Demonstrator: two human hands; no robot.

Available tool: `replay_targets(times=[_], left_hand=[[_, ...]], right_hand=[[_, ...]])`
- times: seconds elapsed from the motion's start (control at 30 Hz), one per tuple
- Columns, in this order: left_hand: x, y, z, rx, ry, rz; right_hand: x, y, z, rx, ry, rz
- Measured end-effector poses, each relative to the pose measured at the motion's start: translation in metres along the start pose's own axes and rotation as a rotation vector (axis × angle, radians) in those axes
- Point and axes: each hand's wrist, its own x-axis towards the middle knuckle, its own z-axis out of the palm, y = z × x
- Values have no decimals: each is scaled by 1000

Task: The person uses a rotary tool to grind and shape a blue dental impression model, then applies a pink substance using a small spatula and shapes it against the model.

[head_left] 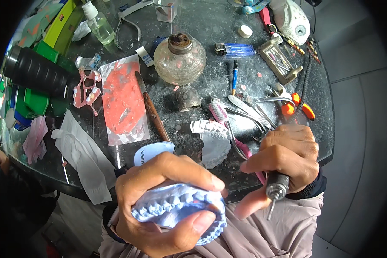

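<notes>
The fingers [189, 172] of the left hand [135, 182] are curved around a blue tooth model [176, 205], with the thumb pressed over its lower side and the index finger along its upper edge. They are spread only as wide as the model between them. The model is held up over the person's lap [279, 228], in front of the table [262, 8], its row of teeth showing between thumb and index finger.

The right hand [290, 155] grips a dark drill [277, 185], its fingers folded around the body and the index finger bent over the top. Its thumb reaches out to the left, near the model but apart from it. The thin drill bit [271, 210] points down and is clear of the model.

Beyond the hands, a white tooth model [216, 146] lies on the table next to a pink-handled brush [218, 111]. Further left, a wooden-handled knife [154, 110] lies along the right edge of a pink sheet [122, 101]. A glass jar [179, 66] with a rusty top stands behind them, and orange-handled pliers [287, 109] lie beyond the right hand.
</notes>
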Motion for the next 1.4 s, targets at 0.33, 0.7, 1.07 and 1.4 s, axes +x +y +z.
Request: replay_targets(times=[0.33, 0.7, 1.07, 1.4], left_hand=[[-2, -13, 1, -22, -54, 116], [5, -15, -7, 39, -205, 185], [-2, -14, -6, 54, -165, 150], [-2, -15, -5, 36, -164, 171]], right_hand=[[-5, 4, 4, -57, -142, 18], [-8, 3, 6, -30, -140, -2], [-9, 4, 6, -59, -146, -26], [-9, 2, 6, -90, -162, -49]])
